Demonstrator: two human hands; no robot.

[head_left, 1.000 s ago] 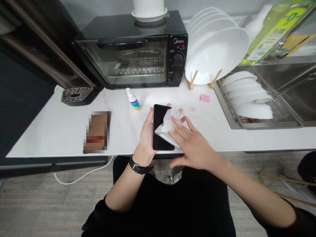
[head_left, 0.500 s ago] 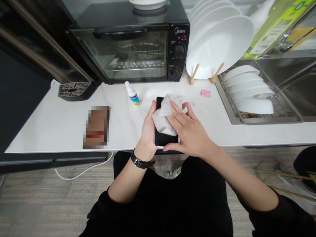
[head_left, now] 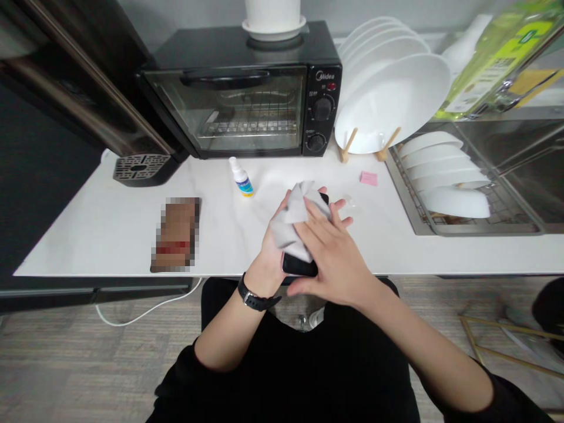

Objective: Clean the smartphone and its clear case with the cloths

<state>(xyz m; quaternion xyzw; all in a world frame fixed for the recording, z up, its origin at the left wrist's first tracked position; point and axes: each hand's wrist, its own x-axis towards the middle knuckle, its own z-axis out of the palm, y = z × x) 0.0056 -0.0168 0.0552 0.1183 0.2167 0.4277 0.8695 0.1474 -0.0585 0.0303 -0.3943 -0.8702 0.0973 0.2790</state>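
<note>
A black phone [head_left: 299,265] rests in my left hand [head_left: 269,249], whose fingers reach round under it. A light grey cloth [head_left: 288,226] covers most of the phone's upper face. My right hand [head_left: 332,249] lies on top, its fingers pressing the cloth against the phone and its thumb stretched out near the lower end. Both hands are over the front edge of the white counter [head_left: 224,235]. Beyond them stands a small white spray bottle [head_left: 241,178] with a blue and yellow label. A pink slip [head_left: 369,178] lies to the right.
A black toaster oven [head_left: 324,132] stands behind, with white plates [head_left: 392,106] in a rack beside it. Bowls [head_left: 453,197] sit in a wire basket over the sink at right. A blurred-out brown item [head_left: 176,235] and a drip tray [head_left: 140,168] are at left.
The phone has tilted, its upper end turning to the right. The right hand and cloth have shifted slightly over it. The camera view has moved, so the counter appears lower.
</note>
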